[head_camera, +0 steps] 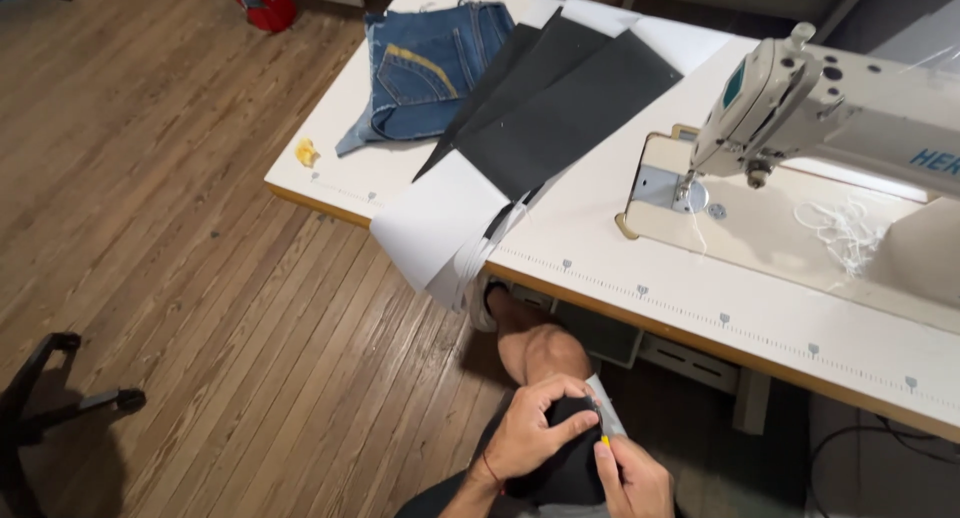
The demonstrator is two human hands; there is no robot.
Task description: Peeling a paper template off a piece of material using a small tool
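Observation:
My left hand (532, 430) grips a small piece of black fabric (570, 458) held over my lap, below the table's front edge. Against the same fabric my right hand (632, 476) pinches a small tool with a yellow handle (604, 441), its metal tip near my left fingers. My bare knee (540, 350) shows just above the hands.
A white sewing table (600, 238) carries a cream sewing machine (820, 98), loose white thread (845, 233), black fabric sheets (570, 108) over white paper (435, 218) hanging off the edge, and a denim piece (430, 63). A chair base (50, 398) stands on the wood floor at left.

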